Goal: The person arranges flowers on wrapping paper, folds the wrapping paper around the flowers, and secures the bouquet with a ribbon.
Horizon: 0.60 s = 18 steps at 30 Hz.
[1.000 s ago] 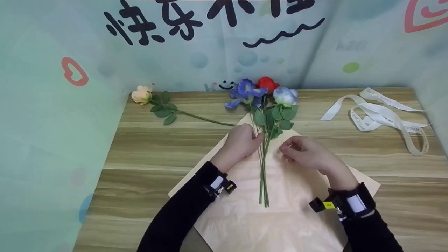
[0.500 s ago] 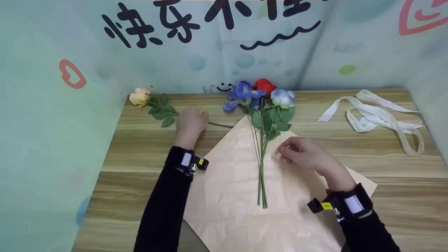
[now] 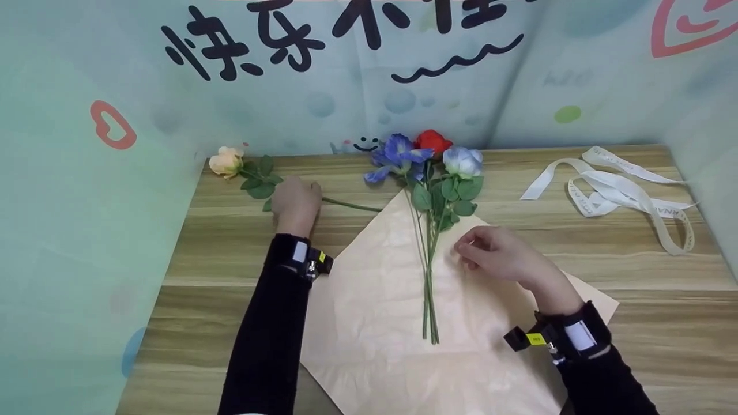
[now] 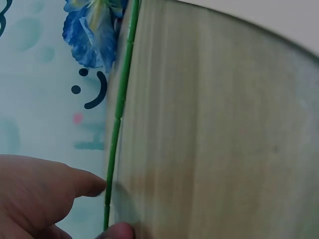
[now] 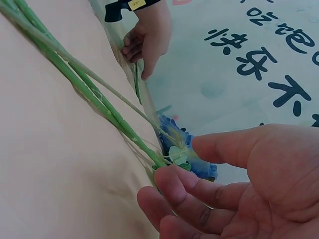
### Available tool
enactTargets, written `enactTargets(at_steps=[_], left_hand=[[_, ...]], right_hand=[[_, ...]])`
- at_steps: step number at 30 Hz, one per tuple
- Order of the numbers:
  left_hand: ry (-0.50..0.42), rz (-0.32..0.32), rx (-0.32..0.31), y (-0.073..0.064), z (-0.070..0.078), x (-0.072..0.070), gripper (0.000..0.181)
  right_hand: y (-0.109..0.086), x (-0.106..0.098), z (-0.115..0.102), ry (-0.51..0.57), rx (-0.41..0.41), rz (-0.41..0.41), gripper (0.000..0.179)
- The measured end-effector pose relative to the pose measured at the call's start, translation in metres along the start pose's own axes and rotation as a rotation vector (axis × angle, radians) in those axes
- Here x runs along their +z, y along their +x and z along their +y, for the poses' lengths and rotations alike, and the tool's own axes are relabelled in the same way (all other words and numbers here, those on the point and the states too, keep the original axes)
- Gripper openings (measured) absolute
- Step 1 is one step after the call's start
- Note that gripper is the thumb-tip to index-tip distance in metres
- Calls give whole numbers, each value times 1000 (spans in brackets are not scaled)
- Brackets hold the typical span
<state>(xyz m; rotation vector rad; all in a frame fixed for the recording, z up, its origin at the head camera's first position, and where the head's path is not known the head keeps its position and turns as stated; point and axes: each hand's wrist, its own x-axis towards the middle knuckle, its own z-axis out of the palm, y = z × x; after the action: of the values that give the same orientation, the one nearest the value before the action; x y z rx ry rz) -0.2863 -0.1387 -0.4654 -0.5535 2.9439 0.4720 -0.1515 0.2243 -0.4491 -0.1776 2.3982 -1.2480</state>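
A peach rose (image 3: 226, 161) lies at the table's back left, its green stem (image 3: 351, 204) running right toward the paper. My left hand (image 3: 296, 202) is at this stem, below the leaves. In the left wrist view, the thumb (image 4: 89, 183) and a fingertip (image 4: 119, 231) stand on either side of the stem, with a gap between them. My right hand (image 3: 499, 253) is beside the other stems (image 3: 429, 276), fingers loosely bent and holding nothing. Those stems carry a blue-violet iris (image 3: 399, 154), a red rose (image 3: 432, 141) and a pale blue flower (image 3: 463, 162).
Under the bunch lies a large sheet of peach wrapping paper (image 3: 369, 323), one corner pointing to the back. White printed ribbon (image 3: 628, 190) lies in loops at the back right. A printed backdrop (image 3: 323, 69) stands behind and along the sides of the wooden table (image 3: 213, 248).
My left hand has left the bunch and moved left to the peach rose's stem, then a little further along it toward the leaves. My right hand stays where it was.
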Motion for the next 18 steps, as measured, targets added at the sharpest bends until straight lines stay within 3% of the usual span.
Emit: enactTargets(at_steps=[4, 7, 11, 18], left_hand=[[-4, 19, 7, 2, -3, 1, 37], [-171, -35, -45, 3, -5, -1, 30], [-496, -111, -154, 4, -8, -3, 32], [-722, -135, -192, 0, -7, -2, 39]], right_hand=[[1, 1, 0, 12, -12, -11, 28], [1, 1, 0, 12, -15, -15, 28], [0, 2, -1, 4, -22, -16, 28], [-1, 2, -2, 8, -41, -15, 28]])
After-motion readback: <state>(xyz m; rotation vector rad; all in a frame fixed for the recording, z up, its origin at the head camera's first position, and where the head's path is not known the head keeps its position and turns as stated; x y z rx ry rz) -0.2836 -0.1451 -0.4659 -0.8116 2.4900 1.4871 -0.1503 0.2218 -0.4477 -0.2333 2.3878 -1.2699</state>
